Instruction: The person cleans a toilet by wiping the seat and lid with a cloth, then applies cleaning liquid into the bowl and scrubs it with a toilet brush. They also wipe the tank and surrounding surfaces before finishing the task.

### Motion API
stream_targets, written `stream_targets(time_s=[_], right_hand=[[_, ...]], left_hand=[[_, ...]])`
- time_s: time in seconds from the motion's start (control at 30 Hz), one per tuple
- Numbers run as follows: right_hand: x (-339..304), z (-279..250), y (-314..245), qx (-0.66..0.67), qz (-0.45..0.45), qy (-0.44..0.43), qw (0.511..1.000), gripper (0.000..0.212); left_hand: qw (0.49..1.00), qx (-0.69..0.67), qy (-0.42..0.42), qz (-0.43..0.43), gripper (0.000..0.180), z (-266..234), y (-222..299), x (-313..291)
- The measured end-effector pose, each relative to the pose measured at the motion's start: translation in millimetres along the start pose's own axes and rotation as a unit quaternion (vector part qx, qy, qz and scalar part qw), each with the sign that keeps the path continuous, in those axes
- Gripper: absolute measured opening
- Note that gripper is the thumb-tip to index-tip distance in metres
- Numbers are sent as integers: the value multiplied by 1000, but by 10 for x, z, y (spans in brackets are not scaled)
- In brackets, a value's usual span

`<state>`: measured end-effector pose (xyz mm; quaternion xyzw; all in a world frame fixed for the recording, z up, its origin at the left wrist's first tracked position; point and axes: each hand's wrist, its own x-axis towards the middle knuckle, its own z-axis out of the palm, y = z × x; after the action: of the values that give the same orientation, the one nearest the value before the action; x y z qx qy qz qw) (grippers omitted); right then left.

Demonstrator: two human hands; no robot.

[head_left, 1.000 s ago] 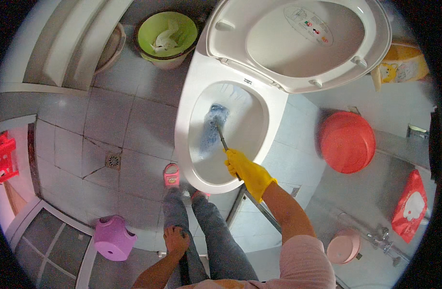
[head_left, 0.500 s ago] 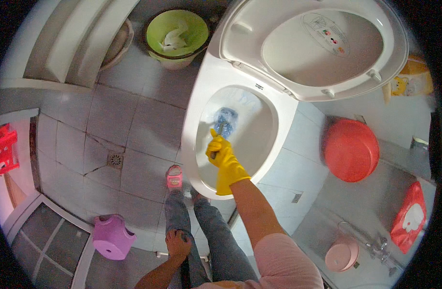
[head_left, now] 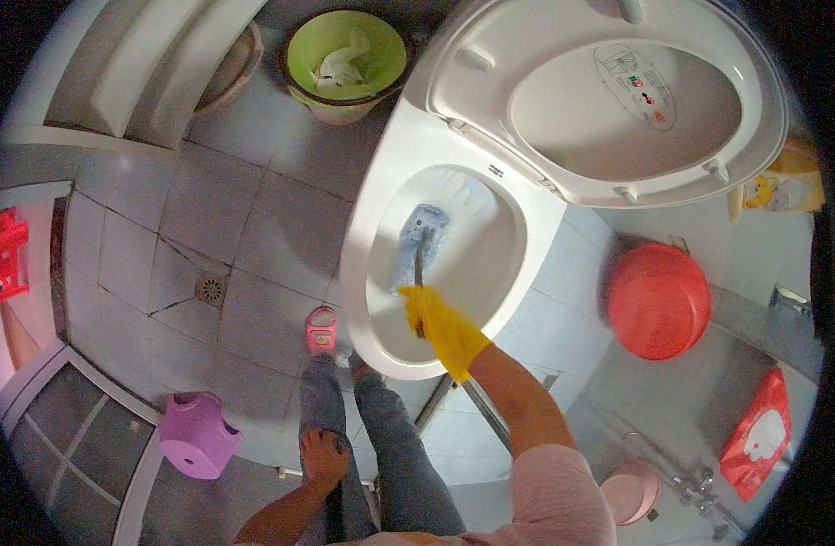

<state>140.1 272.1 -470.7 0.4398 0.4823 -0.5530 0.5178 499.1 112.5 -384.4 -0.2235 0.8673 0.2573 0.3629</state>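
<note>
My right hand (head_left: pixel 443 329), in a yellow rubber glove, grips the handle of a toilet brush (head_left: pixel 419 267). The handle slants down into the white toilet bowl (head_left: pixel 355 264), whose lid and seat (head_left: pixel 490 109) are raised. Around the brush's far end lies blue, bubbly water (head_left: pixel 425 220), which hides most of the brush head. White foam streaks the bowl's far inner wall. Bare, my left hand (head_left: pixel 324 457) rests on my knee over grey trousers, fingers spread and lying flat. Something dark beside that hand is too unclear to name.
A green basin (head_left: pixel 303 55) sits on a bucket behind the toilet's left side. To the right stand a red basin (head_left: pixel 658 300) and a pink pail (head_left: pixel 628 496). A purple stool (head_left: pixel 199 435) is at the lower left, near a floor drain (head_left: pixel 211 290).
My gloved right hand has drawn back toward me, baring more of the brush handle. The view has shifted slightly. My left hand remains on the knee.
</note>
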Motion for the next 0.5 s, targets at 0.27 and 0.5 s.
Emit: stream_targets(time_s=[0.27, 0.5], right_hand=[[43, -1055, 283, -668, -320, 283, 610, 48], [-448, -267, -630, -756, -218, 286, 547, 36]], left_hand=[[998, -55, -1, 4, 27, -280, 150, 103], [1000, 3, 16, 19, 28, -187, 71, 169]])
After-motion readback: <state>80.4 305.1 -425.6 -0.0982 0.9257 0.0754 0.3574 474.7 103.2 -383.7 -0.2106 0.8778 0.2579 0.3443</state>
